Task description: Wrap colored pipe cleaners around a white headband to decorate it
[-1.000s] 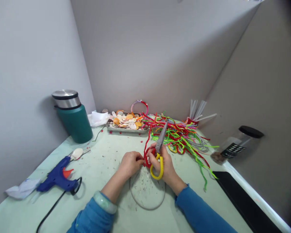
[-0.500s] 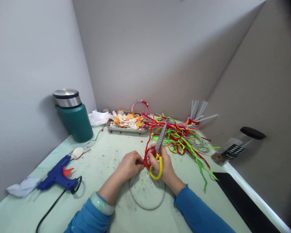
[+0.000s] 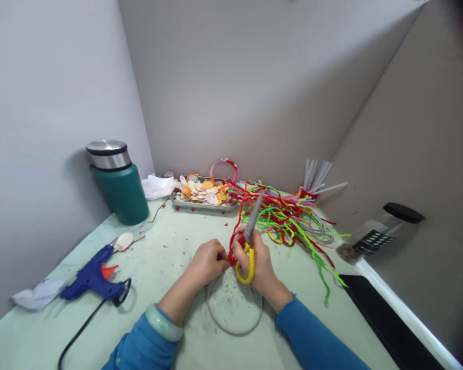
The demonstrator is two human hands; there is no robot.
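My left hand (image 3: 209,262) is closed, its fingertips pinched at the lower end of a red pipe cleaner (image 3: 237,226). A thin grey hoop (image 3: 237,334) hangs in a curve below both hands; its upper part is hidden by them. In my right hand (image 3: 260,262) is a pair of scissors (image 3: 253,218), with yellow and red handles and the blades pointing up and away. The right fingers also sit against the red pipe cleaner, which runs from the hands up toward the pile behind.
Pipe cleaners (image 3: 289,210) lie heaped behind my right hand. A metal tray (image 3: 204,207) of shells stands at the back beside a decorated hoop (image 3: 236,172). To the left are a green bottle (image 3: 123,195) and a blue glue gun (image 3: 92,277); a clear jar (image 3: 374,239) stands right.
My right hand and the scissors have shifted slightly left, toward my left hand. My left hand keeps its pinch in nearly the same place.
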